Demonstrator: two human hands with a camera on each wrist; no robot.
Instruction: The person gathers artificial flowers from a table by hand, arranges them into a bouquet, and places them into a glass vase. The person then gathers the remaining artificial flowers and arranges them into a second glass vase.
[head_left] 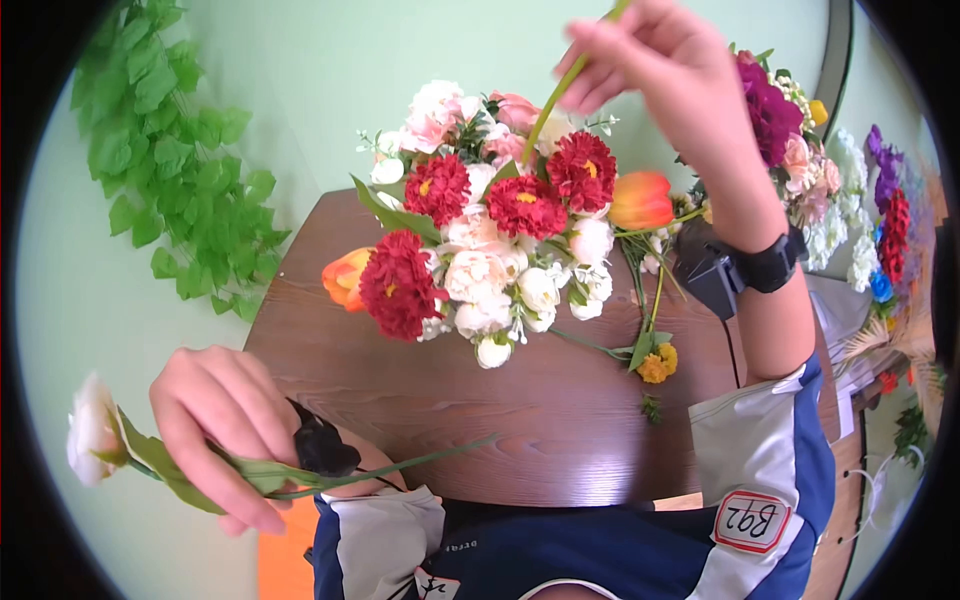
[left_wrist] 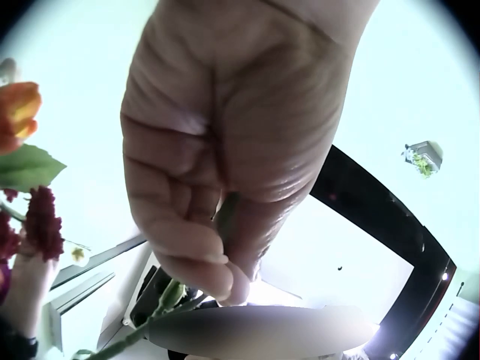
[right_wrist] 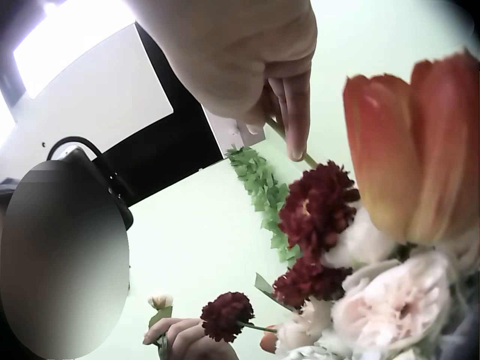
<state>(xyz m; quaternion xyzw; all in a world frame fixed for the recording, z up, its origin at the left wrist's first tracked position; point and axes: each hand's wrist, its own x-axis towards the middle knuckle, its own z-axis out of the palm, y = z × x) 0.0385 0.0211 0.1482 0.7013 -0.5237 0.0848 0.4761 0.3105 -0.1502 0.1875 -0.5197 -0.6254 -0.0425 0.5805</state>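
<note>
In the head view my left hand [head_left: 225, 425] holds a white flower [head_left: 95, 430] by its leafy stem, the bloom pointing left; the left wrist view shows the fingers [left_wrist: 195, 259] closed round it. My right hand [head_left: 660, 65], raised above the bouquet, pinches a green stem [head_left: 556, 100] that runs down to the red flowers [head_left: 527, 204]. In the right wrist view that stem slants from the fingers [right_wrist: 296, 112] to a dark red bloom [right_wrist: 319, 210]. White and pink blooms [head_left: 480, 275] and orange tulips [head_left: 640, 200] surround the red ones.
Yellow flowers [head_left: 657, 364] on thin stems lie on the brown table [head_left: 440, 410], right of the bouquet. More artificial flowers [head_left: 770, 115] stand at the right. A green leafy vine [head_left: 175, 150] hangs on the wall at the left.
</note>
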